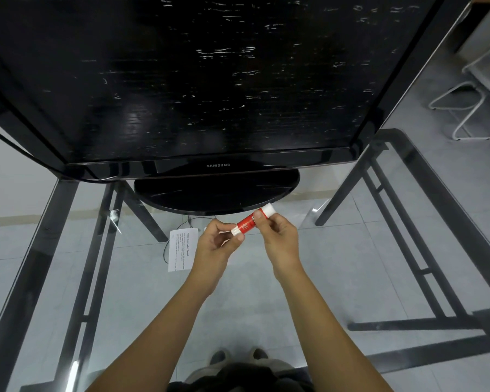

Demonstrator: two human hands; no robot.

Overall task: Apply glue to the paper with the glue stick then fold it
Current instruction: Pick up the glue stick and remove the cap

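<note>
Both hands hold a glue stick (245,224) in the air above a glass table (142,292): L hand (214,244) pinches its near white end btw. thumb and fingers, R hand (279,236) is curled round the far part, thumb on the red barrel, white tip poking out beyond the fingers. The stick lies slantwise, far end higher. The paper (181,247) lies flat on the glass just outboard of the L hand, its inner edge tucked under that wrist in this view, the other three edges free. The curved front rim of a black stand (215,193) sits close beyond the knuckles, so room forward is tight; bare glass spreads wide outboard of both forearms and back toward the body. A TV (181,80) fills the view past the stand, w/ "SAMSUNG" (218,165) readable on its lower bezel. The paper carries a heading and several lines of print running sideways, too small to read for certain; white lettering on the stick's red label can't be made out either. A thin cable (164,251) loops by the paper's outer edge.
</note>
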